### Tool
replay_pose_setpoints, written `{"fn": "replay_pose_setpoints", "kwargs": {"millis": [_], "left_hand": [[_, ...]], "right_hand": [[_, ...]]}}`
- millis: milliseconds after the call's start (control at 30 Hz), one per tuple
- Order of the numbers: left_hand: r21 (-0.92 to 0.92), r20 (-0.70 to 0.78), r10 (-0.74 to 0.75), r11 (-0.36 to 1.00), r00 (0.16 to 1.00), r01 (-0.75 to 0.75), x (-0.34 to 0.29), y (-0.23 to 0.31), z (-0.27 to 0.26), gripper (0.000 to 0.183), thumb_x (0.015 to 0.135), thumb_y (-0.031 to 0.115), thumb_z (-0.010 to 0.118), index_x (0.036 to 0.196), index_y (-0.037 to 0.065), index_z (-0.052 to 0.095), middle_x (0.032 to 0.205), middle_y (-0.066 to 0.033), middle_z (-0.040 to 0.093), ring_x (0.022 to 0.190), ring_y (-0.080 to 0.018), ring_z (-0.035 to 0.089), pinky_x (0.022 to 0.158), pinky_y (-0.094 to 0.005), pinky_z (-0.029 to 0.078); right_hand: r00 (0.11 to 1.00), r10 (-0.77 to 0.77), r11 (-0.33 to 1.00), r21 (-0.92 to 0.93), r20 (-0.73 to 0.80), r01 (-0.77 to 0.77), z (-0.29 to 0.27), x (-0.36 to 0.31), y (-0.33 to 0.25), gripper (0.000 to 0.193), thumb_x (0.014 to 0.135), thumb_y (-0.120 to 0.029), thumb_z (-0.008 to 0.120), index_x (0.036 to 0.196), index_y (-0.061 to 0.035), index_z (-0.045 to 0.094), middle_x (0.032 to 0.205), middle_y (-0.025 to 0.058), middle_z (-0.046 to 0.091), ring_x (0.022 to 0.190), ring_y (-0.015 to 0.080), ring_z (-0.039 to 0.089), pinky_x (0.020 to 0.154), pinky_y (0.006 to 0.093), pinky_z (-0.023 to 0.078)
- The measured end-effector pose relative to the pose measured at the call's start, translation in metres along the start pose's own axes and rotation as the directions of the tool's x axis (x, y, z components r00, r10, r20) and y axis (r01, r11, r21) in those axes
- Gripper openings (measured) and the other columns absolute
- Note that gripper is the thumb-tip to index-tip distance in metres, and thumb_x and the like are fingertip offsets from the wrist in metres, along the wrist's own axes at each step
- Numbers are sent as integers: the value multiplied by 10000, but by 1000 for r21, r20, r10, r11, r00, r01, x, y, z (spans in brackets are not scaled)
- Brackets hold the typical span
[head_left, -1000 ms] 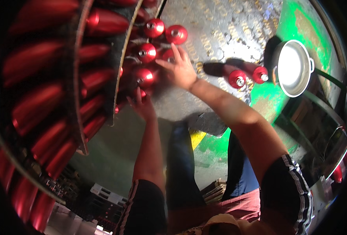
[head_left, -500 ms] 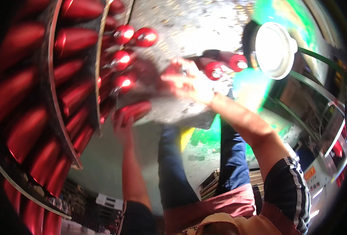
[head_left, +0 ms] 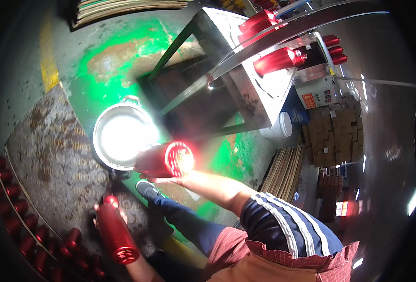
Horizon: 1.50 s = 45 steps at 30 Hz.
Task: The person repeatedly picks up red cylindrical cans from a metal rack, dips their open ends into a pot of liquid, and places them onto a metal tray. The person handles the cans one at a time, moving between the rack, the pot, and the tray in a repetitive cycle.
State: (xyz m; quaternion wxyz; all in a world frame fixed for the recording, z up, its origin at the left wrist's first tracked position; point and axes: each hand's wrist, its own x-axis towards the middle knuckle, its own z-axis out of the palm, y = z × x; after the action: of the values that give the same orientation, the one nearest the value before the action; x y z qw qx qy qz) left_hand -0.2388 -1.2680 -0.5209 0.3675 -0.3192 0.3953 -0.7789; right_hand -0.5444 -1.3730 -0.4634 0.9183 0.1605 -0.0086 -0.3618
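Observation:
My left hand (head_left: 123,215) is wrapped round a red metal bottle (head_left: 114,228), its base toward me and its narrow neck pointing away. Most of the palm is hidden behind the bottle. A second red metal bottle (head_left: 154,161) lies in my right hand (head_left: 165,179), tilted, with its round ridged base facing me and lit by glare. Its neck end reaches over the near right rim of a round metal pot (head_left: 98,129). Strong white glare hides the pot's inside, and I cannot tell whether the bottle touches it.
Several red bottles (head_left: 22,207) stand in rows at the lower left, beside a worn grey tabletop (head_left: 53,145). Ahead to the right is a metal stand (head_left: 238,84) with more red bottles (head_left: 276,61) on top. A curved metal rail (head_left: 245,58) crosses it. A white bucket (head_left: 283,126) sits beside the stand.
My view has swung to the right. My right hand has moved from the tabletop to the pot with a bottle. My left hand still holds a bottle, now away from the rack.

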Motion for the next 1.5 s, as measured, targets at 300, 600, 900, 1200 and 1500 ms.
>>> {"fn": "replay_pose_setpoints", "kwargs": {"millis": [300,600,900,1200,1500], "left_hand": [[711,-101,222,698,970,-86,202,2,-19,597,1050,532,305,1210,14,554,1104,-197,534,757,-297,516,447,-286,405],[640,-188,245,765,951,-71,188,-3,-20,289,1025,384,486,1220,220,622,1141,-219,549,813,-332,548,495,-309,448],[707,-165,390,687,906,-167,-28,-77,-31,555,980,515,520,1409,166,475,1388,-326,450,1170,-508,539,860,-611,553],[830,219,936,-326,274,452,-277,-98,-64,389,803,58,737,1183,-8,686,1246,-128,642,1148,-213,599,1037,-351,435],[59,866,392,-697,310,715,-264,37,-130,378,669,117,859,1036,156,780,1278,-94,594,1158,-272,561,1000,-414,409]], "right_hand": [[964,-262,957,-114,47,265,51,28,-88,527,962,-386,516,1308,10,513,1231,265,561,1030,417,593,825,477,602],[878,-464,756,-569,-119,322,61,45,-78,278,975,-208,565,1125,19,621,1049,186,648,898,287,655,692,326,599],[762,-579,19,-939,-289,-342,97,13,30,224,889,-102,669,1082,11,648,980,138,693,738,206,694,641,305,579],[964,-37,-356,-898,-262,-257,-60,-49,186,478,727,-73,813,1194,-122,722,1378,113,531,1280,261,471,1071,389,392],[931,-133,-908,-419,340,23,-263,-46,232,596,580,-36,824,1092,-334,758,1344,61,560,1215,357,482,1040,478,415]]}}
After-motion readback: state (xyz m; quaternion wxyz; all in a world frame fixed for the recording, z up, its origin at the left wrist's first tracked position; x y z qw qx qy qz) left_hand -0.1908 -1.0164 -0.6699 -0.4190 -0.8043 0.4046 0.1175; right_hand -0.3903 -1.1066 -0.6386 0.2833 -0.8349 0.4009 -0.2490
